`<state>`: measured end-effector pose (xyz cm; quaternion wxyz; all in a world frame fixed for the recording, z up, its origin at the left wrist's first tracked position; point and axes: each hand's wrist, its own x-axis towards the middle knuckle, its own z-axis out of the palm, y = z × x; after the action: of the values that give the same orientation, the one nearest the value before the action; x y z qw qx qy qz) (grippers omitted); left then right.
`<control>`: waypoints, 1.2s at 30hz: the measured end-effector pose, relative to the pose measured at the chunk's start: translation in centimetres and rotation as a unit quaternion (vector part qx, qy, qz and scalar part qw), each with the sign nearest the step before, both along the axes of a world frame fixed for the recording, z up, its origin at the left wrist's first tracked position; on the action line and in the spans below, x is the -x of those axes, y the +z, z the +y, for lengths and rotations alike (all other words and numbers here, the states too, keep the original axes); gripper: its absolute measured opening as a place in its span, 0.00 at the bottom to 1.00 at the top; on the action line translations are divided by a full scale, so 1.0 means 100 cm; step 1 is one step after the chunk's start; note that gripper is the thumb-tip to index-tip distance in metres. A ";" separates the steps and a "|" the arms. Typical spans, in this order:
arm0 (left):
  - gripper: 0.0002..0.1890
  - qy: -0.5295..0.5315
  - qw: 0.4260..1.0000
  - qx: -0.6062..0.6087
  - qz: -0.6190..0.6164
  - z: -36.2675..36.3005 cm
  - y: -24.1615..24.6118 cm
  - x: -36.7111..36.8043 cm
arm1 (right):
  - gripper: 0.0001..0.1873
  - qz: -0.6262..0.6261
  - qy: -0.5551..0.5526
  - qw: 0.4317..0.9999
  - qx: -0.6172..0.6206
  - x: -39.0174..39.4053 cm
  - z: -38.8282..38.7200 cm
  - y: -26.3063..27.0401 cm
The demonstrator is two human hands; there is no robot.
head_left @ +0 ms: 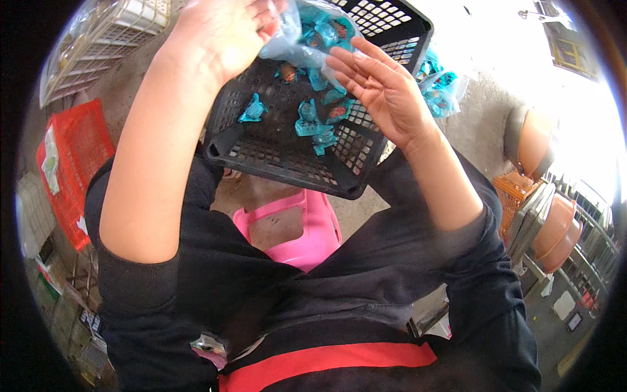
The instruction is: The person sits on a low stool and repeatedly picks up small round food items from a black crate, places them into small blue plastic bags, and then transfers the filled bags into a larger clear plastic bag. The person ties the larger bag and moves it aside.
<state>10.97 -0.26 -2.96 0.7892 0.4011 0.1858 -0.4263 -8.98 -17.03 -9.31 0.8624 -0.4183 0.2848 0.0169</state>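
Note:
A black perforated plastic crate (pixel 274 158) lies tilted before my knees. Several small items in turquoise wrappers (pixel 308 116) are scattered in it, and some show a reddish-brown content. At its far side a clear plastic bag (pixel 294 53) holds more turquoise-wrapped pieces (pixel 325 32). My left hand (pixel 220 39) is at the bag's left edge, its fingers partly cut off by the top of the view; whether they grip the film is unclear. On the bag's right, my right hand (pixel 379 88) is held over the crate, palm turned inward, fingers extended and nothing in them.
A pink plastic stool (pixel 321 220) stands between my legs. To the left are a red crate (pixel 83 161) and a white crate (pixel 112 44). Another bag of turquoise pieces (pixel 438 93) lies right of the black crate. Farther right are basins (pixel 551 235) and an orange crate (pixel 509 191).

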 end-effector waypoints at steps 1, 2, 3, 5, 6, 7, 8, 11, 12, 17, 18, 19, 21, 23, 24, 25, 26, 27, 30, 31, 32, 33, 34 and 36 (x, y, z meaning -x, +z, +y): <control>0.08 -0.007 1.000 0.010 0.002 0.000 0.003 0.001 | 0.20 -0.028 0.038 0.998 0.033 0.002 0.002 -0.006; 0.09 -0.002 1.000 0.006 0.010 0.000 0.004 0.000 | 0.21 -0.008 0.092 0.992 0.089 0.001 0.003 -0.016; 0.09 0.002 1.000 0.000 0.009 -0.001 0.004 0.000 | 0.21 0.012 0.125 0.986 0.111 0.001 0.008 -0.030; 0.09 0.011 1.000 -0.011 0.006 -0.003 0.004 0.000 | 0.21 0.065 0.214 0.943 0.246 0.002 0.026 -0.073; 0.09 0.006 1.000 -0.018 -0.002 -0.006 0.003 0.000 | 0.23 0.039 0.278 0.884 0.373 -0.001 0.039 -0.102; 0.09 0.013 1.000 -0.023 0.004 -0.007 0.003 -0.001 | 0.24 0.090 0.333 0.857 0.382 -0.007 0.057 -0.135; 0.09 0.021 0.999 -0.029 0.008 -0.009 0.003 -0.001 | 0.28 0.088 0.415 0.783 0.454 -0.011 0.071 -0.167; 0.09 0.034 0.998 -0.043 0.014 -0.012 0.008 -0.003 | 0.32 -0.020 0.461 0.616 0.638 -0.014 0.130 -0.253; 0.09 0.036 0.998 -0.047 0.019 -0.012 0.010 -0.005 | 0.34 -0.053 0.495 0.580 0.645 -0.026 0.149 -0.277; 0.08 0.036 0.997 -0.059 0.034 -0.013 0.024 -0.010 | 0.26 -0.065 0.363 0.552 0.748 -0.036 0.166 -0.314; 0.08 0.036 0.997 -0.061 0.037 -0.014 0.027 -0.010 | 0.25 -0.025 0.357 0.618 0.700 -0.037 0.162 -0.311; 0.08 0.036 0.997 -0.062 0.035 -0.014 0.029 -0.010 | 0.25 0.013 0.345 0.676 0.651 -0.038 0.152 -0.305; 0.08 0.035 0.997 -0.064 0.032 -0.015 0.032 -0.008 | 0.24 0.089 0.311 0.775 0.543 -0.044 0.132 -0.286; 0.08 0.037 0.997 -0.068 0.030 -0.015 0.033 -0.004 | 0.22 0.140 0.278 0.881 0.356 -0.040 0.112 -0.251; 0.08 0.037 0.997 -0.068 0.028 -0.015 0.033 -0.002 | 0.21 0.163 0.252 0.926 0.229 -0.036 0.102 -0.227; 0.08 0.037 0.997 -0.070 0.023 -0.016 0.034 0.000 | 0.19 0.188 0.209 0.959 0.030 -0.030 0.090 -0.198; 0.08 0.037 0.997 -0.070 0.019 -0.016 0.034 0.003 | 0.17 0.171 0.145 0.959 -0.171 -0.025 0.078 -0.167; 0.08 0.036 0.997 -0.073 0.014 -0.017 0.034 0.006 | 0.19 0.169 0.150 0.939 -0.259 -0.012 0.064 -0.131; 0.08 0.040 0.996 -0.081 0.001 -0.019 0.030 0.012 | 0.29 0.094 0.228 0.896 -0.369 0.015 0.046 -0.039; 0.08 0.044 0.996 -0.080 -0.002 -0.019 0.028 0.012 | 0.37 0.097 0.233 0.920 -0.299 0.026 0.047 -0.013; 0.08 0.042 0.997 -0.067 -0.005 -0.019 0.025 0.013 | 0.35 0.094 0.245 0.938 -0.225 0.032 0.049 0.007; 0.08 0.042 0.998 -0.055 -0.007 -0.018 0.022 0.014 | 0.35 0.080 0.254 0.950 -0.164 0.038 0.052 0.023; 0.08 0.031 0.998 -0.044 -0.013 -0.017 0.018 0.013 | 0.32 0.080 0.229 0.959 -0.147 0.041 0.057 0.033; 0.08 0.020 1.000 -0.014 -0.003 -0.015 0.011 0.013 | 0.29 0.052 0.196 0.976 -0.080 0.046 0.065 0.048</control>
<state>9.72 -1.80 -1.85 0.7923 0.4097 0.1978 -0.4065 -13.55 -10.56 -4.51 0.8569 -0.3946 0.2392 0.2298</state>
